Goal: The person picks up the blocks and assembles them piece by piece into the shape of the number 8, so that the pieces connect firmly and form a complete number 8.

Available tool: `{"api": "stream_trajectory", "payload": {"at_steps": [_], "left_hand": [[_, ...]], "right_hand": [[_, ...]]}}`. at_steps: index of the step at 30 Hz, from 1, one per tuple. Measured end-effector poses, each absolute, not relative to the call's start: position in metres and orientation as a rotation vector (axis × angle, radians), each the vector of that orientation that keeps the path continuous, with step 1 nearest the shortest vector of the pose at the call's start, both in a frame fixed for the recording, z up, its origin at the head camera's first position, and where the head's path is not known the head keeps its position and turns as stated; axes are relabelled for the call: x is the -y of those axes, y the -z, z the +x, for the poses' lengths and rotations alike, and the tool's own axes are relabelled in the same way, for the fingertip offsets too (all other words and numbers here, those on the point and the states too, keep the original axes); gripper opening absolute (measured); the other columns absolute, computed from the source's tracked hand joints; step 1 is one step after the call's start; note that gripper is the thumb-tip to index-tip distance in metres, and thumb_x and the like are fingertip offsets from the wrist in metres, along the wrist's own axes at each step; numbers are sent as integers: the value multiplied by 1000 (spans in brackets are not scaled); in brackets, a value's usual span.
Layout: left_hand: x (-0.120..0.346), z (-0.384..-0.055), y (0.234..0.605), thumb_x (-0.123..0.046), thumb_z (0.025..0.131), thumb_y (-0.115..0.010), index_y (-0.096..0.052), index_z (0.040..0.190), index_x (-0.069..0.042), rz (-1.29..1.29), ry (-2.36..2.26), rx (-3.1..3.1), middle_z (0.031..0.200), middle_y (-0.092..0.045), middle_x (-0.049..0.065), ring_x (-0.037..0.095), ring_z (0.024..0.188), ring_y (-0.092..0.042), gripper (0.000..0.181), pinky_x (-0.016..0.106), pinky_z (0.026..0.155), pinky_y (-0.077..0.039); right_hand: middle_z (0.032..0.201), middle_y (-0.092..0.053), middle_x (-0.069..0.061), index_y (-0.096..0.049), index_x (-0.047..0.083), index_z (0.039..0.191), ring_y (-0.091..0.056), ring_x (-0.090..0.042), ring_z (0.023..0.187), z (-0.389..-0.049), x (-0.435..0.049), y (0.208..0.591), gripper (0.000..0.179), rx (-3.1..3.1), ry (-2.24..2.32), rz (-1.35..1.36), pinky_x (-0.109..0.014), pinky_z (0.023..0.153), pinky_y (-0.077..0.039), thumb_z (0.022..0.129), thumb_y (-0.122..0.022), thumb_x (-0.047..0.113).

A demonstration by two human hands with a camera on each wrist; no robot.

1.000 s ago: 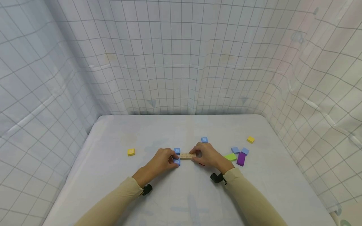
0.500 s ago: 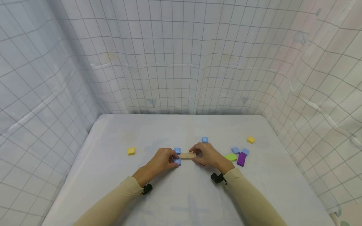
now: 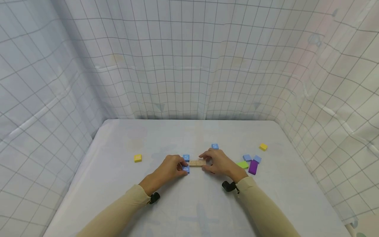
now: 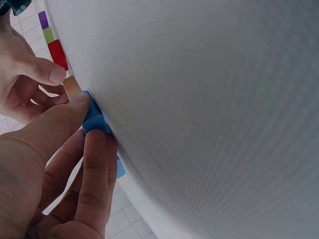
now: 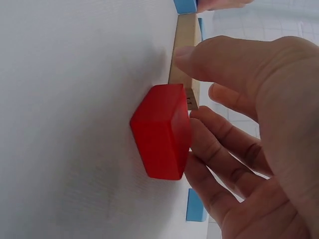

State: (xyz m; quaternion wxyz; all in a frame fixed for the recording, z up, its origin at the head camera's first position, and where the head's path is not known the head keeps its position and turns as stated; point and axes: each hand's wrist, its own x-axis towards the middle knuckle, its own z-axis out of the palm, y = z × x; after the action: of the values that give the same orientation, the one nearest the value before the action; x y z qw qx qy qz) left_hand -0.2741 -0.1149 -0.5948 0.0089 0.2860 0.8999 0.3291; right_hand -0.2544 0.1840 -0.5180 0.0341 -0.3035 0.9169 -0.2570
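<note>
My left hand point(image 3: 171, 167) pinches a blue block marked 4 point(image 3: 185, 169) between thumb and fingers. A second blue block, marked 5 point(image 3: 186, 157), lies just behind it. To their right lies a wooden block point(image 3: 196, 163) with small dark marks. Around its right end my right hand point(image 3: 218, 162) has thumb and forefinger spread, with a gap visible behind the block. The right wrist view shows the thumb over the wooden block; whether it touches cannot be told. Beneath that hand a red block point(image 5: 159, 132) sits near the wooden block's end, hidden in the head view.
Another blue block marked 5 point(image 3: 214, 146) lies behind my right hand. Farther right are a green block point(image 3: 242, 165), a purple block point(image 3: 253, 167), two blue blocks point(image 3: 247, 158) and a yellow block point(image 3: 263, 147). A yellow block point(image 3: 138, 158) lies far left.
My right forefinger has lifted away from the wooden block's far side, and the fingers have spread. The left hand stays on the blue block.
</note>
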Motion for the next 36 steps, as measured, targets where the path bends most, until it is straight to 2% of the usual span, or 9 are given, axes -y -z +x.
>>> {"api": "stream_trajectory", "payload": {"at_steps": [4,8,11,18,22,25,30,36], "left_hand": [[113,-266,581,-15,87,-105,-91,108,-9,882,-1053,-2798,94,-79,-6,-6,76,-65,26,15,70,-61],[108,-247,548,-6,89,-102,-89,107,-1,889,-1089,-2773,94,-80,4,2,77,-68,23,20,70,-62],[105,-235,529,-2,89,-100,-88,106,2,899,-1101,-2770,95,-81,8,7,78,-70,21,23,70,-64],[110,-243,546,-2,88,-101,-88,105,0,1008,-1106,-2807,93,-80,6,6,76,-69,21,21,67,-62],[105,-234,527,-2,88,-101,-87,105,2,902,-1107,-2780,95,-81,9,7,78,-71,22,21,71,-63],[103,-232,524,-2,89,-101,-87,106,3,856,-1071,-2785,96,-81,10,7,79,-71,22,19,71,-61],[103,-230,521,-2,90,-100,-88,107,2,830,-1048,-2791,96,-81,10,6,80,-71,22,17,72,-59],[103,-231,523,-3,90,-100,-87,107,2,837,-1054,-2780,96,-80,9,6,80,-70,22,17,72,-59]], "right_hand": [[130,-81,-5,-81,9,142,-80,-22,118,-253,-190,515,42,-2828,822,-934,-40,101,-68,103,-92,20],[135,-81,-7,-79,9,144,-79,-25,120,-254,-199,512,45,-2835,875,-895,-49,108,-68,102,-92,20],[135,-80,-7,-79,9,145,-79,-26,119,-256,-207,510,46,-2852,900,-839,-51,108,-68,103,-92,21],[129,-77,-14,-82,7,141,-77,-27,108,-270,-225,514,44,-2975,915,-735,-48,98,-69,101,-94,18],[130,-75,-18,-82,6,141,-75,-27,104,-281,-233,515,43,-3011,912,-673,-44,90,-68,100,-94,15],[135,-73,-20,-80,6,144,-76,-28,106,-288,-237,516,45,-3016,894,-651,-44,92,-70,101,-93,14],[139,-74,-22,-79,3,146,-80,-34,110,-298,-237,517,46,-2990,928,-713,-51,97,-72,101,-90,6],[134,-80,-16,-85,3,130,-82,-30,110,-304,-232,522,26,-2949,936,-695,-49,100,-71,104,-84,2]]}}
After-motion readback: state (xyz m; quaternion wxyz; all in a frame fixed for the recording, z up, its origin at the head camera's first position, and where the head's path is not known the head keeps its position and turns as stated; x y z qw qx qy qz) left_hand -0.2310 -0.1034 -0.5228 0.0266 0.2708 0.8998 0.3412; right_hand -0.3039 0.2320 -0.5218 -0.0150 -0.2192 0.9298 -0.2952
